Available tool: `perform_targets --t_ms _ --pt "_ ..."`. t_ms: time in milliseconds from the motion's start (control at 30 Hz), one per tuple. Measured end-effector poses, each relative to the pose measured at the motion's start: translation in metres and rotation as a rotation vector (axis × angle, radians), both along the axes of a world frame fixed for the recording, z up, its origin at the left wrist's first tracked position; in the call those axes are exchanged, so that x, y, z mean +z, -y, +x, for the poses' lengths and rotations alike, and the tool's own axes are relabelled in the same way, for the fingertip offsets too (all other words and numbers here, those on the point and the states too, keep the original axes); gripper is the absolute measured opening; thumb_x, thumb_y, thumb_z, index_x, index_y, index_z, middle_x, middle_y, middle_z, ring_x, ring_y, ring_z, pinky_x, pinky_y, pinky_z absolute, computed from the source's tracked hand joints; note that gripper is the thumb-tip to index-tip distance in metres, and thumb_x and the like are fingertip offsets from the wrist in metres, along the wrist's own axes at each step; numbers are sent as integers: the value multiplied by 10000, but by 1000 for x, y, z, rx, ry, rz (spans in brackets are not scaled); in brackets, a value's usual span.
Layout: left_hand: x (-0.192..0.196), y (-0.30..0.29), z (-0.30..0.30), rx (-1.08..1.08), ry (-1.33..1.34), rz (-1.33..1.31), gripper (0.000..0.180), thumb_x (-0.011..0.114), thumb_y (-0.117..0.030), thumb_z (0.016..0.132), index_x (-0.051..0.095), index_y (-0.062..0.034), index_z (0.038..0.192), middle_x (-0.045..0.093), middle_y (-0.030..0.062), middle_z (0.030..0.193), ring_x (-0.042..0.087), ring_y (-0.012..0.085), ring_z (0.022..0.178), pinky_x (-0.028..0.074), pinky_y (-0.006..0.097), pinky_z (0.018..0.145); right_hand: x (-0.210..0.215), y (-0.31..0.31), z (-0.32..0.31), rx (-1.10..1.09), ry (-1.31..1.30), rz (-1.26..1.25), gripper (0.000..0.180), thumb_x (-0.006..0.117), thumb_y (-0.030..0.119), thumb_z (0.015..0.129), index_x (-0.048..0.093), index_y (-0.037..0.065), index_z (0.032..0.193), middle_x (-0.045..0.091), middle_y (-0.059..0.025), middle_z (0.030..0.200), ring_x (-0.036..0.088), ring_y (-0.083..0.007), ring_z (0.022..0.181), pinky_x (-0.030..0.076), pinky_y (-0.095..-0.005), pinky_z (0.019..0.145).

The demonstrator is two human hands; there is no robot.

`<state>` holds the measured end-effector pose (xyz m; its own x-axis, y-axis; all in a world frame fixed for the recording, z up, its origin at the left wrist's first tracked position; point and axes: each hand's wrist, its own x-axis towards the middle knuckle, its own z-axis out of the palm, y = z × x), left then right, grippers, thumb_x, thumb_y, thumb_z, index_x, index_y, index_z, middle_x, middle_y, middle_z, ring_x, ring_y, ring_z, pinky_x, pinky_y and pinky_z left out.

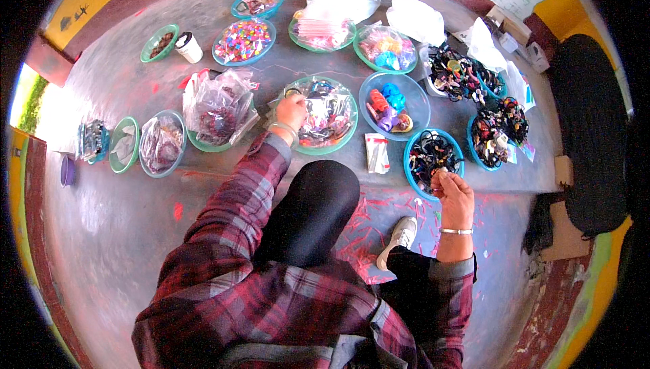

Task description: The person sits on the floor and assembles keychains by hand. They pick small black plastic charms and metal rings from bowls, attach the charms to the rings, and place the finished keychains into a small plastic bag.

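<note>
My left hand (291,111), with a bangle at its wrist, reaches to the left edge of a green basin (353,122) of small items in clear plastic bags (323,108). Its fingers are closed around something; a small dark ring-like thing (292,91) shows at their tips. On the right, my right hand (453,196) hangs over the near rim of a blue basin (408,166). That basin holds dark, tangled bands (433,152) that look like hair ties. Thumb and fingertips are pinched together there, and what they hold is too small to make out.
Basins of colourful beads (244,39), pink packs (323,30), bagged items (218,108) and coloured rolls (389,105) stand around. A white cup (189,48) is at the far left. A white-and-red box (377,153) lies between basins. Red scraps (359,233) litter the floor near my shoe (404,233).
</note>
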<state>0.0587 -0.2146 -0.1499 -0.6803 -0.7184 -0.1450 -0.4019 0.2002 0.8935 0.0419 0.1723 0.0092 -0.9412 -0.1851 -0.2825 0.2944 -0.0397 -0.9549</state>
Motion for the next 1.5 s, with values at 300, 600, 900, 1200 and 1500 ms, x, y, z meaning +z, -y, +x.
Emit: perform_targets --t_ms 300,600,900,1200,1500 --pt "82 -17 -14 -64 -247 -331 301 515 -303 837 626 -24 806 615 157 698 613 282 653 457 357 592 5 -7 -2 -120 -33 -74 174 591 185 812 619 27 745 602 -42 676 544 -108 596 418 -234 536" --pt "157 -153 -84 -910 -299 -341 299 535 -309 779 636 -39 700 605 150 649 588 278 594 449 385 573 4 -23 -10 -263 -53 -163 182 590 196 821 608 25 764 596 -38 686 544 -107 587 428 -233 531" --pt "-40 -201 -52 -535 162 -301 264 494 -235 735 636 -12 734 608 207 777 589 363 775 464 432 684 19 -25 -4 -233 -52 -131 211 560 179 836 603 11 717 585 -46 658 521 -102 571 388 -219 515" --pt "-73 -200 -50 -130 171 -41 238 590 -231 694 628 -22 801 616 204 822 594 348 816 465 416 704 28 -31 0 -191 -64 -195 237 547 187 848 605 16 694 573 -40 636 509 -102 564 376 -225 520" --pt "-115 -192 -69 -139 249 -10 261 575 -153 708 545 8 911 602 224 898 588 350 875 466 405 742 33 -23 0 -154 -26 -175 297 553 253 851 592 47 641 559 -31 610 454 -89 551 330 -232 528"
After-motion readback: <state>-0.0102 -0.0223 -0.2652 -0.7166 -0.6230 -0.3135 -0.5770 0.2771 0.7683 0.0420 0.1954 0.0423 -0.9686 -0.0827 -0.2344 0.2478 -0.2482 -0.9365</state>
